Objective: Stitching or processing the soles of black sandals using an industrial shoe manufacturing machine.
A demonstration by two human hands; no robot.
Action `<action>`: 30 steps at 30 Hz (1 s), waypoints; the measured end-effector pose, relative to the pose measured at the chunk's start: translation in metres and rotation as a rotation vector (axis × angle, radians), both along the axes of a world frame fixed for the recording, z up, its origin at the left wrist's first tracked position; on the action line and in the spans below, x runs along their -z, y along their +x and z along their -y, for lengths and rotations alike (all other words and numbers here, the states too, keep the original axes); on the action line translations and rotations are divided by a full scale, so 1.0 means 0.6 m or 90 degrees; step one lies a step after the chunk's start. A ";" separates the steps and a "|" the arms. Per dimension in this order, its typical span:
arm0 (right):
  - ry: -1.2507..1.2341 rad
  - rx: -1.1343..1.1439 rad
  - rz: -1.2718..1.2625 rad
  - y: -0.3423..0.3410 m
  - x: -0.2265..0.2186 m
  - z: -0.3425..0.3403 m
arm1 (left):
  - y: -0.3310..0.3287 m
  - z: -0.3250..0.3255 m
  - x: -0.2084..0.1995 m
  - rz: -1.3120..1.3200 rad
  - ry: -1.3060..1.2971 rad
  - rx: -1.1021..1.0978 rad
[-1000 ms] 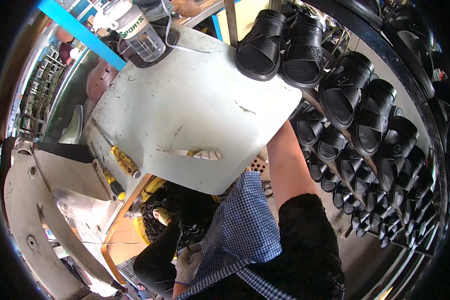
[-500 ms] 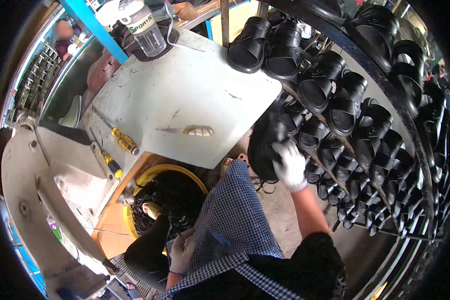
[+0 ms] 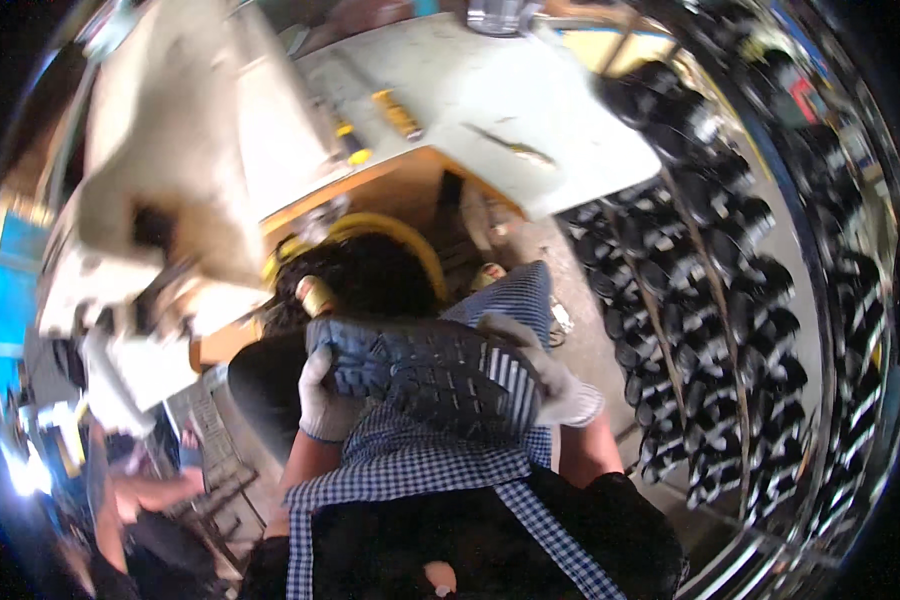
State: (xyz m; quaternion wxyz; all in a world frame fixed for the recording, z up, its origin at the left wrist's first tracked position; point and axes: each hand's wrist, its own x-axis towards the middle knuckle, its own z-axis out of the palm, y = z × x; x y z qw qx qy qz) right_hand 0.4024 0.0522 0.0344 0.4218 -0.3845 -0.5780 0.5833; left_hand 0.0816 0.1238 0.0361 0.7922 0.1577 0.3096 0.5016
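Observation:
Above my lap, a black sandal (image 3: 420, 378) lies tread side up, held crosswise between my two white-gloved hands. My left hand (image 3: 328, 400) grips its left end, the thumb along the edge. At the other end, beside a ribbed striped patch of the tread, my right hand (image 3: 555, 385) is wrapped round the sandal. The upper of the sandal faces down and is hidden. Under it spreads a blue-and-white checked apron (image 3: 410, 470). Just beyond stands a yellow tub (image 3: 425, 245) full of black scraps.
A pale worktable (image 3: 570, 130) carries a yellow-handled screwdriver (image 3: 398, 115), a black-and-yellow-handled tool (image 3: 352, 143) and a knife (image 3: 515, 147). Racks of black sandals (image 3: 710, 330) line the right. A large pale machine (image 3: 170, 130) stands at left; another person's arm (image 3: 155, 490) shows lower left.
My right hand has come back from the rack side to my lap with the sandal. My left hand has left the apron and taken the sandal's other end. The view has swung left and down.

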 end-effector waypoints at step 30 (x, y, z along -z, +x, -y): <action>-0.167 0.184 -0.369 -0.161 -0.038 -0.085 | -0.167 -0.115 0.003 -0.096 0.366 0.266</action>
